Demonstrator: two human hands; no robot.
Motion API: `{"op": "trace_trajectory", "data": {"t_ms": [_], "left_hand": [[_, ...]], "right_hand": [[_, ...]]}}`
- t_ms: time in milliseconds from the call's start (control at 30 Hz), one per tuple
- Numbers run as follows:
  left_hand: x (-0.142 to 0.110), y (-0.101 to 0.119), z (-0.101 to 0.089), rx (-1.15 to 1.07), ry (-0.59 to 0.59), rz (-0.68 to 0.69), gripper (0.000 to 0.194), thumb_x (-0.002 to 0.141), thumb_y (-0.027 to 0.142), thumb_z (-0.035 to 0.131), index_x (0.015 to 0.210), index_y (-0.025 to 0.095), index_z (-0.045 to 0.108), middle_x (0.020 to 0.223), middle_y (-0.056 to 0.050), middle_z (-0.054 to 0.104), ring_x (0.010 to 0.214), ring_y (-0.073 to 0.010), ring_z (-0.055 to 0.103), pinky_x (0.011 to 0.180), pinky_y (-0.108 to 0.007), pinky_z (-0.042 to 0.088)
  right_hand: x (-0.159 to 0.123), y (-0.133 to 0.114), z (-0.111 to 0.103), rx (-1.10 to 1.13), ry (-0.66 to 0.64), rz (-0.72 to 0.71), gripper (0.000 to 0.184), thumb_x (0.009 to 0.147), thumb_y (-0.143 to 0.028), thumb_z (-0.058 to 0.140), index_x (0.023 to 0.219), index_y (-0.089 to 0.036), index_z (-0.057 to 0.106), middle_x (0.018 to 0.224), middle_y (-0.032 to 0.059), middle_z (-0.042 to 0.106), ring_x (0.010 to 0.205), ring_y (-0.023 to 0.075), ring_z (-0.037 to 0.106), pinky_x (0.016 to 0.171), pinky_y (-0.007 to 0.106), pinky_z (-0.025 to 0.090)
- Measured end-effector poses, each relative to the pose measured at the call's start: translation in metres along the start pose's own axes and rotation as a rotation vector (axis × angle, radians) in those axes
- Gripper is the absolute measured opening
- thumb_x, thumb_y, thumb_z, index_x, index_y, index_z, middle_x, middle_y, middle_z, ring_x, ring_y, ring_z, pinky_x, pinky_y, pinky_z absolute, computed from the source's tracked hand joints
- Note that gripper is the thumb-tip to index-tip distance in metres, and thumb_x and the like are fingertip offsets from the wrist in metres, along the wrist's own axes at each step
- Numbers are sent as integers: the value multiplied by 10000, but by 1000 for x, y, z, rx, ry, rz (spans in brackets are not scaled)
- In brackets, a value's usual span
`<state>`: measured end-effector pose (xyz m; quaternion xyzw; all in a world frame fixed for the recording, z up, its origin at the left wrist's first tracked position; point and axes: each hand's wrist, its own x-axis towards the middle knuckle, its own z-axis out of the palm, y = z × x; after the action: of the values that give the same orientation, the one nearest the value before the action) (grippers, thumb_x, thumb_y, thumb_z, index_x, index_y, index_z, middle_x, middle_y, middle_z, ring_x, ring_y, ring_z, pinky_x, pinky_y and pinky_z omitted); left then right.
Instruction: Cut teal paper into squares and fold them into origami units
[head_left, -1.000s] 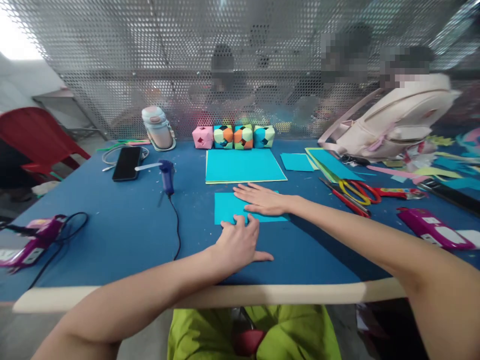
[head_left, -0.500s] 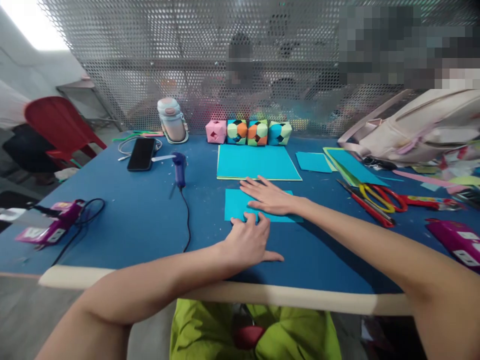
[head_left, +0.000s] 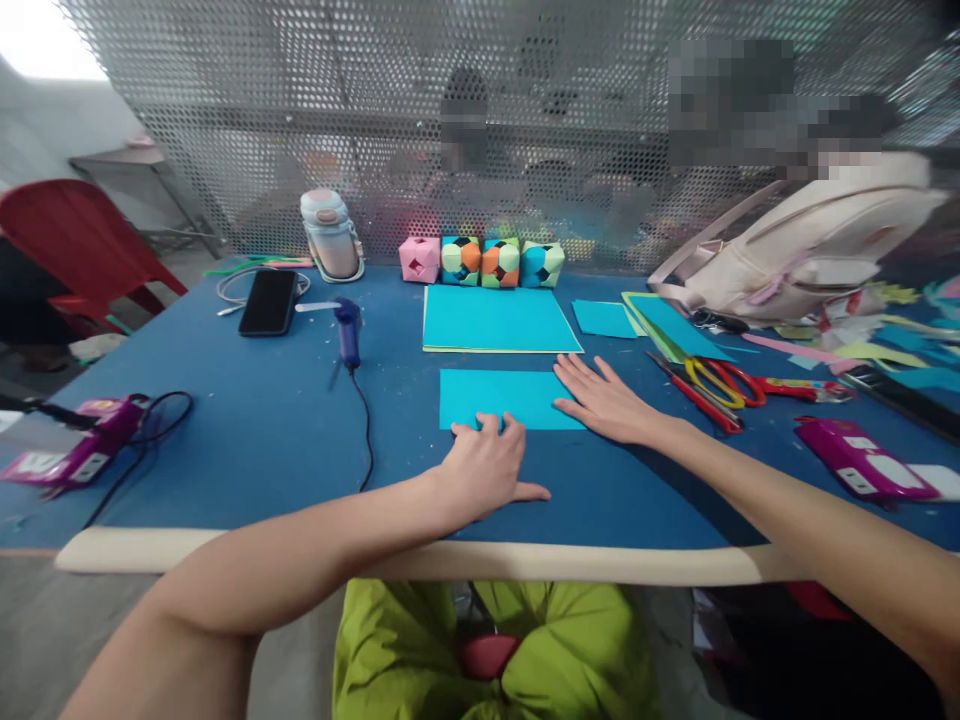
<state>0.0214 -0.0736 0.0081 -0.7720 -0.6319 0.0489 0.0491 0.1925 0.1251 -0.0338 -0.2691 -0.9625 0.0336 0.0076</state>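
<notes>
Blue tabletop [head_left: 247, 430], backed by a perforated metal screen [head_left: 337, 100]. Rear: four paper cubes [head_left: 501, 262] in a row, then a larger blue sheet [head_left: 499, 322]. Left: glue gun [head_left: 348, 332], phone [head_left: 268, 302], bottle [head_left: 328, 235]. Right: red-handled tool [head_left: 709, 402], pale backpack [head_left: 817, 235]. Near centre: blue paper rectangle [head_left: 502, 393], flat, plain. Right hand [head_left: 611, 405]: over its right end, palm down, fingers spread, gripping nothing. Left hand [head_left: 487, 465]: at its near edge, fingers loosely bent, thumb out, gripping nothing.

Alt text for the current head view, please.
A left hand is at the near edge of a bright blue paper rectangle, the right hand over its right end, on a darker blue table. Beyond lie a paper stack and four paper cubes in a row.
</notes>
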Motion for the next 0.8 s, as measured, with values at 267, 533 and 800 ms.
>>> {"op": "trace_trajectory", "data": {"t_ms": [267,533,800], "left_hand": [[8,-18,-11,-30,-22,-98,623,868,631,420,1023,68,639,963,-179,616,943,-319,594,655,-334,503],[14,-36,-21,31,-138,-243,506,972,468,299,1005,74,616,945,-184,635,870,-328,663,623,-337,489],[28,-62,-22,-45,34,-392,400,963,462,326,1140,158,516,1104,-123,599,943,-275,641,701,-330,498]], "right_hand": [[-3,-13,0,207,85,-13,670,926,-634,239,1479,-259,300,1553,68,262,1429,264,240,1151,513,181],[10,-6,-1,344,329,57,466,869,-458,459,1195,-167,621,1208,139,614,1136,317,507,1012,505,356],[-7,-4,-9,657,439,205,242,782,-397,525,794,-187,643,807,74,641,749,219,578,726,392,482]]}}
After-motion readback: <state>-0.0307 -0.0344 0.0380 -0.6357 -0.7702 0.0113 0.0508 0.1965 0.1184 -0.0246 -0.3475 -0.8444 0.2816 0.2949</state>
